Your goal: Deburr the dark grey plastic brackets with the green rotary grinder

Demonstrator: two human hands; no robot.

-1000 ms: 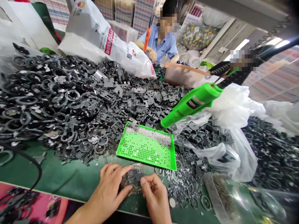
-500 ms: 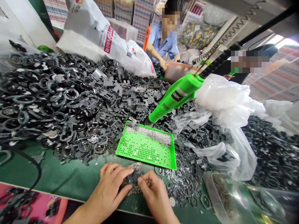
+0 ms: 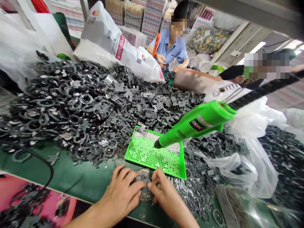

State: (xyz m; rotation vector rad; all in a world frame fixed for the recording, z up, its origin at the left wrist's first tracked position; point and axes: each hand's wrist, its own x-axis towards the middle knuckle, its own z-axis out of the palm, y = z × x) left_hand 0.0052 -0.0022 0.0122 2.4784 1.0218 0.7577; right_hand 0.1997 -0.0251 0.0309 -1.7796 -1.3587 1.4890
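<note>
Near the table's front edge, a small grey plastic part (image 3: 142, 181) sits on a block (image 3: 145, 193) whose make I cannot tell. My left hand (image 3: 123, 190) presses on the part from the left with thumb and fingers. From the right, my right hand (image 3: 163, 190) pinches at the part's edge with thumb and forefinger; the fingertips partly cover it. Just beyond both hands lies a green perforated tray (image 3: 142, 155) with tiny silvery pieces along its far side. A green electric screwdriver (image 3: 194, 125) hangs over that tray, tip down, touched by neither hand.
A heap of dark grey plastic parts (image 3: 133, 104) and rings covers the table behind the tray. White bags (image 3: 102, 34) lie on it. Small parts (image 3: 190, 193) spread at right beside a clear container (image 3: 228, 202). Two other people (image 3: 173, 47) work opposite. A pink bin (image 3: 14, 196) stands lower left.
The view has shifted, so most things sit further right. The screwdriver has swung nearer and now hangs over the tray. Both hands stay at the part, with the left fingers further over it.
</note>
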